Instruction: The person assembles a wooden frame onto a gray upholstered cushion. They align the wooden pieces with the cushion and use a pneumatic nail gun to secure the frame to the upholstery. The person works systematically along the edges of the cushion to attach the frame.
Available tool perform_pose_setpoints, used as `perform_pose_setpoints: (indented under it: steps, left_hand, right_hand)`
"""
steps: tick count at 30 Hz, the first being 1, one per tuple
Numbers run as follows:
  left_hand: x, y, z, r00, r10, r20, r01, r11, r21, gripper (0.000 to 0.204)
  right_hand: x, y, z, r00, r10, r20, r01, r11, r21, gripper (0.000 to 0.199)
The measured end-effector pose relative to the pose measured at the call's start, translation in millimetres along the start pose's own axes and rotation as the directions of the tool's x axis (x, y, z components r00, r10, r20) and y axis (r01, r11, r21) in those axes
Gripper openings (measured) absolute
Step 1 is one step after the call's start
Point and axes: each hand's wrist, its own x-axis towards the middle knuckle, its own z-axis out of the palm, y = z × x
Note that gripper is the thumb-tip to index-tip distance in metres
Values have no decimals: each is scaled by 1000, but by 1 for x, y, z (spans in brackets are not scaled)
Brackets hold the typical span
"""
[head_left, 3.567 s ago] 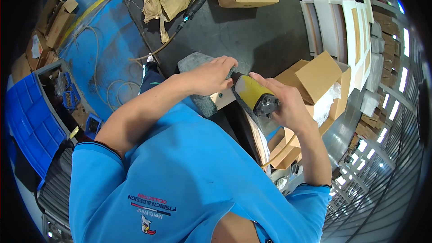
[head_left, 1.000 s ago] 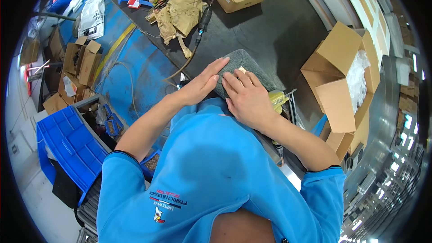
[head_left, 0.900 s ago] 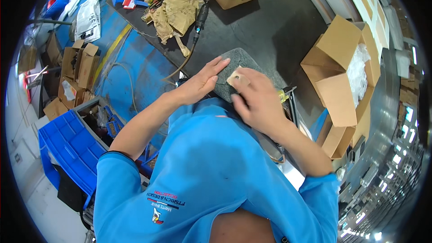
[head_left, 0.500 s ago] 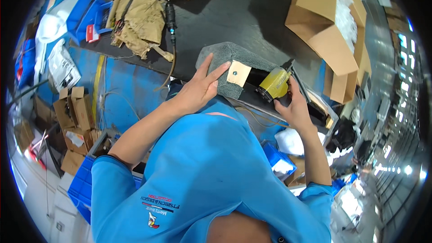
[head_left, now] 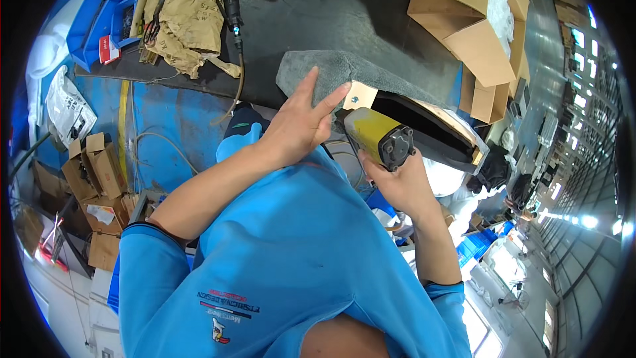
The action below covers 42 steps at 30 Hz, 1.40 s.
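A grey fabric-covered piece (head_left: 371,69) with an open dark hollow stands at the near edge of the bench. My left hand (head_left: 295,129) rests on its left end, two fingers stretched out and spread over the fabric. Beside those fingertips, a pale wooden block (head_left: 360,95) with a small metal-rimmed hole shows at the end of the piece. My right hand (head_left: 403,182) is closed around a yellow pneumatic staple gun (head_left: 371,131), its bolted end cap facing me. The gun's nose is near the block; I cannot tell whether it touches.
The dark bench (head_left: 291,20) carries crumpled brown paper (head_left: 189,23) with pliers (head_left: 156,20), and an air tool (head_left: 232,10) on a hose. Blue bins (head_left: 93,26) stand at the left. An open cardboard box (head_left: 457,20) lies at the right. More cartons (head_left: 106,169) stand lower left.
The staple gun has swung left and nearer to me, toward the wooden block, turning its end cap my way. My left hand stays on the fabric. The whole view has shifted a little.
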Motion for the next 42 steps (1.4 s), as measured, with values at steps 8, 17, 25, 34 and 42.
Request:
perform_pose_setpoints:
  steps: [8, 17, 25, 34, 42]
  left_hand:
    - [1, -3, -1, 1000, 23, 18, -23, 1000, 8, 76]
    - [-1, -4, -5, 997, 45, 58, -48, 997, 54, 72]
    - [-3, -8, -8, 986, 44, 158, -51, 998, 42, 75]
    - [54, -32, 18, 985, -165, -57, 115, 856, -504, 66]
    - [48, -10, 1, 999, -42, -18, 37, 982, -188, 71]
  right_hand:
    - [-3, -8, 1, 998, 58, -18, -59, 998, -35, 29]
    - [-11, 1, 16, 1000, -15, -22, 15, 1000, 26, 30]
    - [-8, -9, 6, 993, 114, -22, -115, 993, -32, 32]
    - [6, 36, -24, 991, -36, -126, 31, 999, -42, 31]
    - [17, 28, -44, 989, -139, -42, 136, 989, -62, 33]
